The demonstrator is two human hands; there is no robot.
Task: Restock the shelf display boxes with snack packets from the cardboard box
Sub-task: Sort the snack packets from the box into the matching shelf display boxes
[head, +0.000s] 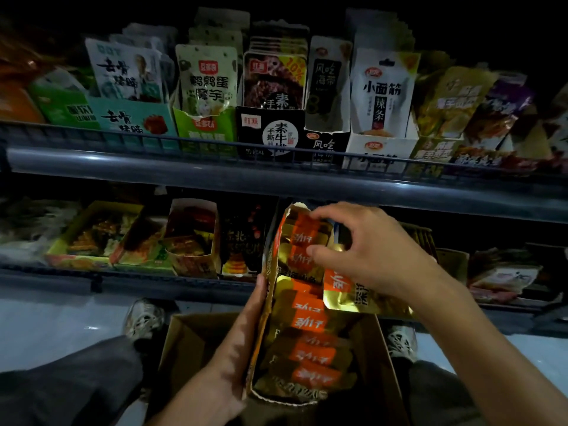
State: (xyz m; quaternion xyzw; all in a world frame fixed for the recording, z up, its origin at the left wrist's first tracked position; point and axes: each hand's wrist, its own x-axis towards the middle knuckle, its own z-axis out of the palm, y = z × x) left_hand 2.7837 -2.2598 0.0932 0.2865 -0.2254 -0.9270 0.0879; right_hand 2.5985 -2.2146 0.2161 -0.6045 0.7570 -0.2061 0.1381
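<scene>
A long gold display box (266, 290) with torn edges is tilted between the lower shelf and the brown cardboard box (184, 342) below it. It holds several gold packets with orange labels (310, 352). My left hand (242, 342) grips the display box along its left wall. My right hand (365, 256) hovers over the far end of the row, its fingers curled and pinching the top orange packets (302, 238). The display box's right side flap (353, 296) folds outward under my right wrist.
The upper shelf (276, 176) carries a row of display boxes full of upright snack packets (381, 93). The lower shelf has more open boxes (193, 238) left and right of mine. My knees and both shoes (144, 318) flank the cardboard box on the pale floor.
</scene>
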